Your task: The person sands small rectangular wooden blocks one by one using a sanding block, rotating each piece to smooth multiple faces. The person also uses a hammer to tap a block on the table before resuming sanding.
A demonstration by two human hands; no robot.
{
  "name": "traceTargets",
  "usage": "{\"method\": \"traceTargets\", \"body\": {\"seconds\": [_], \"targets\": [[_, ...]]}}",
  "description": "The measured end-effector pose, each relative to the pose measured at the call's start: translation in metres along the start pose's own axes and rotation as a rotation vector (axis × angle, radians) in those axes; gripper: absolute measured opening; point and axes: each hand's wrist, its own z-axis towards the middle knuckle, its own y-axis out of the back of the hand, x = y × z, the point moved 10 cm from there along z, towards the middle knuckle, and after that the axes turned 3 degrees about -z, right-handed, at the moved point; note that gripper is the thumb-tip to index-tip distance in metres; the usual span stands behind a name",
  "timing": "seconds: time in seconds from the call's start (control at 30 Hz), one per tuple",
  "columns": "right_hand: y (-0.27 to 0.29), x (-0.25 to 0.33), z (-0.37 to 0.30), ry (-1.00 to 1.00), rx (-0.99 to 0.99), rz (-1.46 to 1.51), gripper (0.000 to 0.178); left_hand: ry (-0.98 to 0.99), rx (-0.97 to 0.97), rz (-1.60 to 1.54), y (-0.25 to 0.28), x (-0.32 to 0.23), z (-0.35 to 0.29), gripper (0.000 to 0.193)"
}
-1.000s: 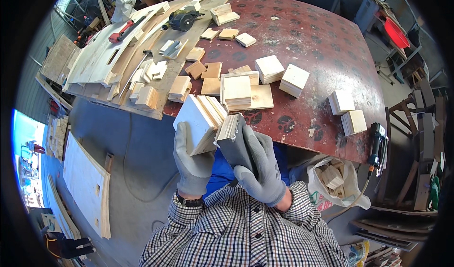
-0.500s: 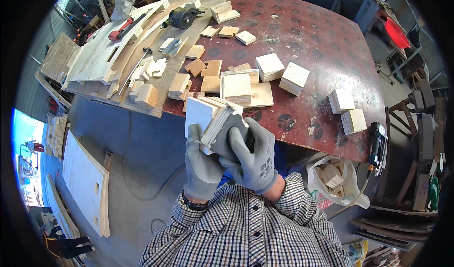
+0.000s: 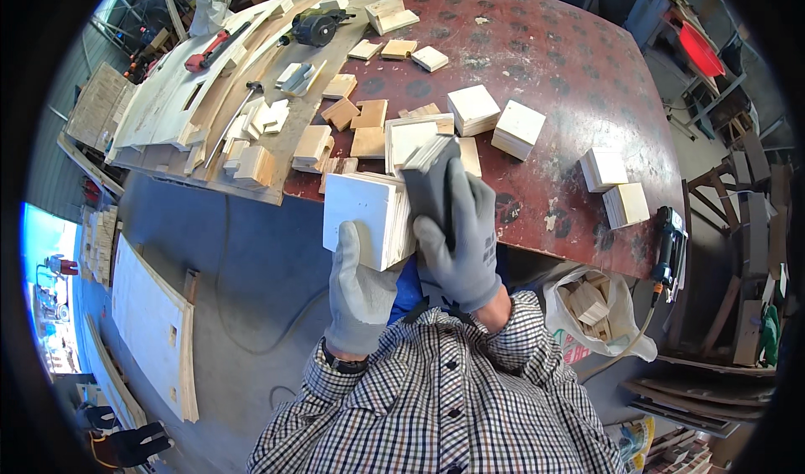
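Note:
My left hand, in a grey work glove, grips a pale plywood block with its thumb on the white face. Layered edges show on the block's right side. In my gloved right hand is a sanding block, a layered wood piece faced with dark grey abrasive sheet. It stands tilted close beside the plywood block; whether the two touch is unclear. My right fingers wrap its far side, partly hidden. Just beyond both hands, a larger plywood block lies among loose pieces on the dark red table.
Several pale blocks, such as one block, sit on the table. A power tool with a hose rests by its right edge. Below it, a white sack holds wood offcuts. A hammer and a circular saw lie on boards at left.
The sanding block has come off the plywood block's edge and turned upright to the right with my right hand. My left hand has turned the plywood block's white face more toward view.

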Motion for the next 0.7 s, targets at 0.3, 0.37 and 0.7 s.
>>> {"method": "traceTargets", "body": {"seconds": [0.3,0.37,0.7], "targets": [[0.006,0.055,-0.033,0.226,0.077,-0.262,0.063,-0.329,-0.127,0.291,0.047,-0.022,0.0,0.056],[0.01,0.046,-0.027,0.158,0.118,-0.314,0.063,-0.389,-0.147,0.391,0.041,-0.03,-0.002,0.056],[0.013,0.042,-0.012,0.183,0.078,-0.239,0.071,-0.466,-0.157,0.475,0.018,-0.042,-0.007,0.062]]}}
